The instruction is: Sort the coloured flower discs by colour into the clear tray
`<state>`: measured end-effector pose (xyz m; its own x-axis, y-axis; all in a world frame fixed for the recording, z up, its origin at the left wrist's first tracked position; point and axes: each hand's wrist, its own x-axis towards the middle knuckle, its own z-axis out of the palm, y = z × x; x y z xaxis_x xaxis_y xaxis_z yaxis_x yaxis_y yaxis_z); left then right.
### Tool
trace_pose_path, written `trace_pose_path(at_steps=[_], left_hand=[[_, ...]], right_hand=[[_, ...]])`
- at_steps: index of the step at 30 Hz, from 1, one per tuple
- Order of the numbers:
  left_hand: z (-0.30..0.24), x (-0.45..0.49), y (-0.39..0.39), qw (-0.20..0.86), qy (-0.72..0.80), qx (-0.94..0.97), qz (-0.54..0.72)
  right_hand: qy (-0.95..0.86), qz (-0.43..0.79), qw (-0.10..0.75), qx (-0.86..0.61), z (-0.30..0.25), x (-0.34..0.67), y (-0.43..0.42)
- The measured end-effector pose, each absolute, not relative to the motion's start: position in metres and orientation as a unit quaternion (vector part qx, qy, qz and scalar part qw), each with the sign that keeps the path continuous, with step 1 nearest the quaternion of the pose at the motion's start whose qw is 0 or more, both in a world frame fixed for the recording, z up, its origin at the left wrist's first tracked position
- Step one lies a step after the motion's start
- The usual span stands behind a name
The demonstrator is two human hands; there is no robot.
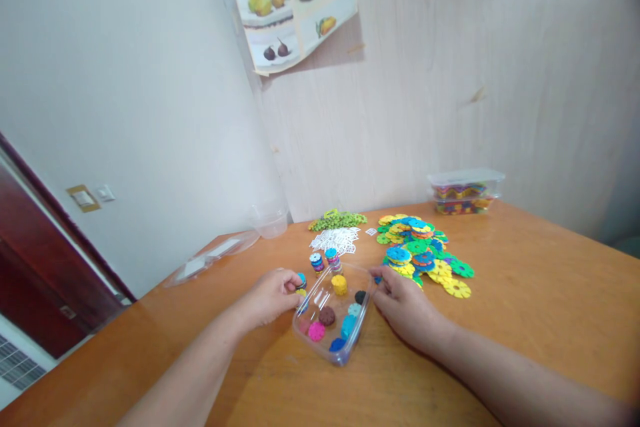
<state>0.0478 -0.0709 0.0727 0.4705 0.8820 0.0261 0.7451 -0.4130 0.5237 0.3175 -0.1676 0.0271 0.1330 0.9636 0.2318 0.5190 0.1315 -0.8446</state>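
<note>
And here's the left hand (270,298), half-curled at small round multicoloured plastic discs (301,281), grip unclear, just beside the clear rectangular plastic box (320,352) between both hands, while the right hand (400,303), fingers loosely bent, perhaps steadies its opposite side, hold uncertain.

A smooth white wall (150,80) stands on the left. It meets a pale grey wall with faint wood lines (450,47). High on the grey wall hangs a white paper poster with four fruit paintings (295,33), and its bottom edge curls. A shiny dark red door (35,273) is on the left, near a white switch with a tan edge (83,198). A wide orange-brown table (545,307) is by the walls. Soft light makes the grey wall glow.
</note>
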Motion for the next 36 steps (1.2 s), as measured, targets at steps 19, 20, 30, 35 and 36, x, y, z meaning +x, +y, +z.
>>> trace_pose_path(at_steps=[19,20,30,35,36], left_hand=[[0.077,0.047,-0.073,0.198,0.478,0.837,0.181],[0.081,0.047,-0.074,0.189,0.474,0.839,0.188],[0.107,0.099,-0.088,0.034,0.363,0.916,0.169],[0.102,0.126,-0.090,-0.060,0.346,0.929,0.113],[0.101,0.129,-0.089,-0.076,0.347,0.929,0.104]], right_hand=[[-0.612,0.254,0.446,-0.602,0.027,0.318,-0.167],[-0.611,0.252,0.444,-0.604,0.026,0.319,-0.166],[-0.604,0.237,0.450,-0.613,0.014,0.319,-0.158],[-0.601,0.254,0.458,-0.604,0.017,0.317,-0.159],[-0.602,0.252,0.459,-0.603,0.017,0.317,-0.160]])
